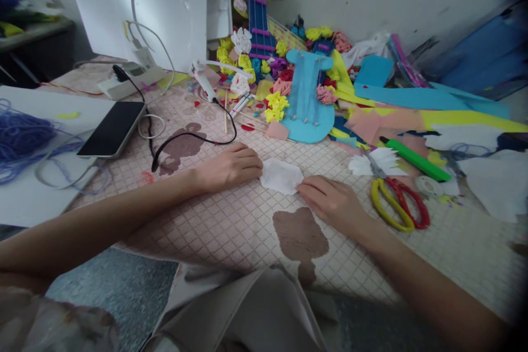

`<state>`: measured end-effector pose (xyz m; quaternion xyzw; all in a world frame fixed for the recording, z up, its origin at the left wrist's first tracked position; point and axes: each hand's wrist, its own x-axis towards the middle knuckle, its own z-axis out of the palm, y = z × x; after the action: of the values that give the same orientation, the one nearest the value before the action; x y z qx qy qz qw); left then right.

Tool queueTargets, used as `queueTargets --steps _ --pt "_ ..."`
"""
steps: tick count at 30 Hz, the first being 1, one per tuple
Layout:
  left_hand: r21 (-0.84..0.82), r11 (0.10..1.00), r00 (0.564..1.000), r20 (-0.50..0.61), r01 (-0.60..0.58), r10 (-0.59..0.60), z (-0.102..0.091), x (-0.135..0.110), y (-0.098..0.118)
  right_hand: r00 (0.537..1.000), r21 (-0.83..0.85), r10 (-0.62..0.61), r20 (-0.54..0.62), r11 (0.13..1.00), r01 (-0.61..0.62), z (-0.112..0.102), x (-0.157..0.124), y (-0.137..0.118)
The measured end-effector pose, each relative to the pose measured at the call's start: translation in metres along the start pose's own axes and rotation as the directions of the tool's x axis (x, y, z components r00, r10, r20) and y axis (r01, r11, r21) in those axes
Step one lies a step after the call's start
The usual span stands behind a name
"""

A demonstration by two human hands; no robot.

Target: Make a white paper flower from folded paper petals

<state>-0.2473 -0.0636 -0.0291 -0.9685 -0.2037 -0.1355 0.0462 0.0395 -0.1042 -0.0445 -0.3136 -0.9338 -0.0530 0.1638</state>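
White paper piece [281, 176]: lies on the diamond-patterned worktop [231, 223], between the two hands and just above a brown printed patch; its left edge and lower right corner are covered by fingers, and its surface shows little detail.
Left hand [231, 168]: back up, fingers together and bent, narrow, holding the paper's left edge; the thumb is hidden below.
Right hand [328, 201]: fingers pointing left, closed narrowly on the paper's lower right corner; the thumb is hard to make out beneath them.
Forearms: the left reaches in from the left side, nearly level at the wrist; the right slants up from the dim lower right corner; both are cut off by the frame.
Scissors [380, 172]: near the right hand, red and yellow handles toward the person, blades partly lost against white fringed paper [370, 163].
Green tool [416, 160]: beyond the scissors, its exact kind unclear.
Guitar-shaped cut-out [307, 102]: light blue, stringed, beyond the paper, paper flowers beside it.
Dark blue neck [259, 5]: cut off by the top edge.
Phone [112, 129]: on the left, near lilac yarn [25, 135] that the left edge cuts off.
Right margin: dark and blurred.
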Motion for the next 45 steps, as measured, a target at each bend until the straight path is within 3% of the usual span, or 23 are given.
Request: queueTargets --steps 3,7,12,16,20,26,32,39,45 --pt "-0.025 1.0 0.999 -0.046 -0.018 0.017 0.002 0.0 0.001 0.994 0.117 0.09 -0.063 0.99 -0.083 0.003 -0.001 0.003" --pt "-0.047 0.999 0.995 -0.102 -0.007 0.002 0.006 0.001 0.005 0.984 0.28 0.168 -0.065 0.949 -0.144 0.001 0.0 0.004" --pt "0.058 0.997 0.978 -0.207 0.054 -0.041 0.009 0.002 0.01 0.972 0.358 0.23 -0.048 0.912 -0.198 -0.002 0.001 0.004" --pt "0.171 0.984 0.984 -0.176 0.049 -0.018 0.008 0.001 0.014 0.972 0.364 0.23 -0.045 0.91 -0.198 -0.002 0.001 0.005" --pt "0.176 0.984 0.994 -0.113 0.009 0.012 0.005 0.002 0.015 0.978 0.352 0.207 -0.037 0.918 -0.181 -0.002 0.001 0.005" --pt "0.078 0.997 0.999 -0.035 0.027 -0.024 0.003 0.005 0.013 0.992 0.202 0.123 -0.03 0.973 -0.115 0.0 -0.003 0.002" --pt "-0.028 0.998 0.998 -0.039 0.057 -0.059 0.004 0.003 0.014 1.0 0.013 -0.003 -0.014 1.0 0.003 0.001 -0.004 -0.001" --pt "-0.338 0.904 0.944 -0.108 0.261 -0.313 0.015 0.003 0.019 0.997 0.077 0.078 -0.022 0.994 -0.076 0.001 -0.002 -0.006" --pt "-0.451 0.845 0.922 -0.11 0.286 -0.371 0.016 0.005 0.02 0.995 0.102 0.1 -0.013 0.99 -0.098 0.004 -0.003 -0.008"
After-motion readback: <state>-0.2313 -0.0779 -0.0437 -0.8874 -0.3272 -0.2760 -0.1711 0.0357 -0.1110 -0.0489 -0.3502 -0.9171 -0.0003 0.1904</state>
